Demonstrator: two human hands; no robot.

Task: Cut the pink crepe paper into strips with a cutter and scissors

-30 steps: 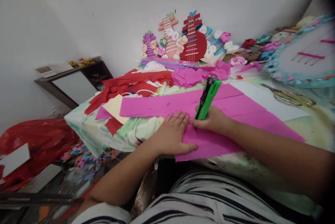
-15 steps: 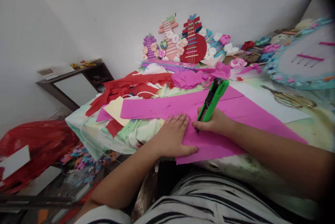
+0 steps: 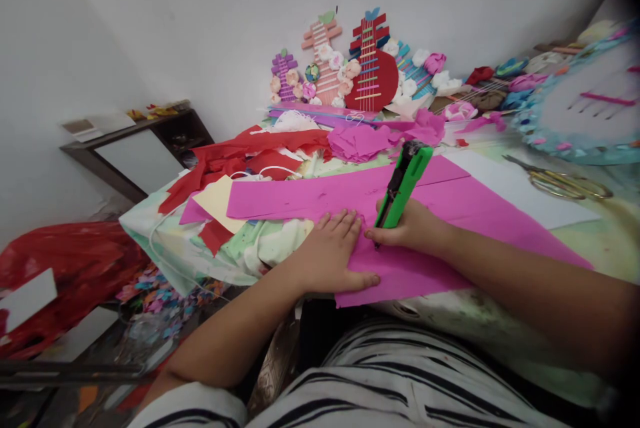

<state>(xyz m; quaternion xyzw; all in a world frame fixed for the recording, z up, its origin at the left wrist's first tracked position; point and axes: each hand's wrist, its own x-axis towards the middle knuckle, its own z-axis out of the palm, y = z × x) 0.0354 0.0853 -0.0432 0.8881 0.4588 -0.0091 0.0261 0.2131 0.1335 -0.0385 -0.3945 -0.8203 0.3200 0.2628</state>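
A large magenta sheet point(image 3: 500, 228), paper or thin foam, lies on the cloth-covered table, with a long strip-like part reaching left. My left hand point(image 3: 335, 251) presses flat on its near left part, fingers spread and thumb out along the near edge. In my right hand point(image 3: 415, 228) is a green and black utility knife point(image 3: 405, 185), held nearly upright and leaning right. The knife's lower tip meets the sheet just right of my left fingers. A cut line or edge shows in the sheet beyond the knife.
Gold-handled scissors point(image 3: 565, 181) lie on a white sheet point(image 3: 525, 195) at the right. Red scraps point(image 3: 220, 161) and crumpled pink paper point(image 3: 360, 141) lie behind. Guitar-shaped crafts point(image 3: 377, 78) lean on the wall. A low cabinet point(image 3: 135, 155) stands left.
The camera view has shifted slightly, so the background sits a little higher. The knife tip has barely moved on the sheet; my left hand stays flat in the same place.
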